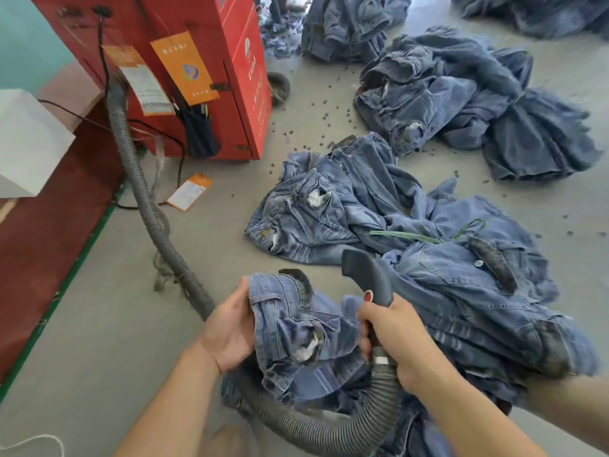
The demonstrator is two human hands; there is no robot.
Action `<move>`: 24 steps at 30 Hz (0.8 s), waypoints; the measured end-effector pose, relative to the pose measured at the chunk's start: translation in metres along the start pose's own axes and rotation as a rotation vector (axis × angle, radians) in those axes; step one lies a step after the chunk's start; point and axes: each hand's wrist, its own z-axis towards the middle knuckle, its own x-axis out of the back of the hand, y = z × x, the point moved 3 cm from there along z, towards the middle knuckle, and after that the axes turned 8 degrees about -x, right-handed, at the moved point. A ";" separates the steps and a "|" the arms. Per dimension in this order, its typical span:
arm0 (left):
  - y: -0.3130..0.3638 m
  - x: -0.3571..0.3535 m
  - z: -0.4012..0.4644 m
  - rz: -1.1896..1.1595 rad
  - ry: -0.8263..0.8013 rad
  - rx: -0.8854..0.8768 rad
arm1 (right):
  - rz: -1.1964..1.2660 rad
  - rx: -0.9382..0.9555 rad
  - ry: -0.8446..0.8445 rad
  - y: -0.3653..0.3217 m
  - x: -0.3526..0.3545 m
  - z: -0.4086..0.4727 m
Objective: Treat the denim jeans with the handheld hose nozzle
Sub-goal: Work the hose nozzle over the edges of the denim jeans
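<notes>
A pair of blue denim jeans (296,338) is bunched low in the middle of the view, waistband up, a white pocket lining showing. My left hand (227,328) grips the waistband edge on its left side. My right hand (392,338) is wrapped round the grip of the dark grey hose nozzle (365,275), whose tip points up and away just right of the jeans. A red button sits on the nozzle near my thumb. The ribbed grey hose (329,430) curves from the nozzle under the jeans.
The hose (145,199) runs left and up to a red machine (204,61) with orange tags. Heaps of jeans (445,265) cover the concrete floor ahead and right. Small dark bits litter the floor. A white box (29,143) stands at the left.
</notes>
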 end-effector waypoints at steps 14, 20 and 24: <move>0.026 0.001 0.019 0.401 0.422 -0.211 | -0.026 -0.070 -0.115 0.030 0.026 -0.028; -0.029 0.050 0.018 0.876 0.486 0.200 | 0.002 -0.078 -0.012 0.029 0.031 -0.020; -0.069 0.063 0.024 1.448 0.258 0.515 | 0.030 -0.106 0.056 0.031 0.042 -0.011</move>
